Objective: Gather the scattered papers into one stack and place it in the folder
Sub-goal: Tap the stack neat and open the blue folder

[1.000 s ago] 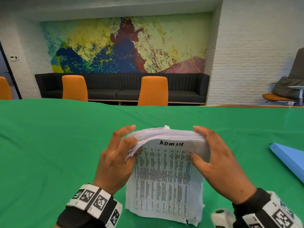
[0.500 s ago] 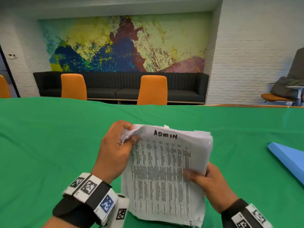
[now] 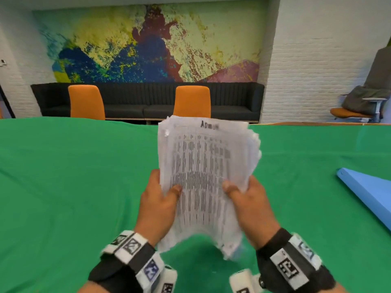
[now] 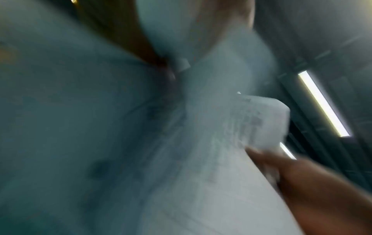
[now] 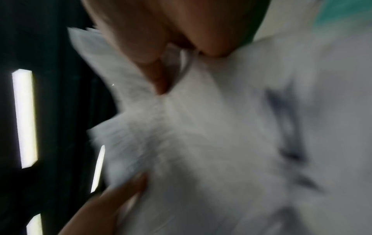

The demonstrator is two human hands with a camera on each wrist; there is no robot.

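Observation:
A thick stack of white printed papers (image 3: 203, 166), with a handwritten heading at its top, stands upright and lifted off the green table. My left hand (image 3: 160, 199) grips its left edge, thumb on the front sheet. My right hand (image 3: 247, 197) grips its right edge the same way. The lower sheets hang loose and curl. The blue folder (image 3: 368, 193) lies on the table at the far right, well apart from both hands. Both wrist views are blurred; each shows the papers (image 4: 231, 143) (image 5: 221, 143) held between thumb and fingers.
The green tablecloth (image 3: 74, 187) covers the whole table. Two orange chairs (image 3: 191, 102) stand behind the far edge, before a black sofa (image 3: 131, 98). Another chair with a grey cloth on it (image 3: 359, 106) stands at the far right.
The stack has gone from lying bent on the table to standing upright in the air. Both hands have slid from its top edge down to its lower sides.

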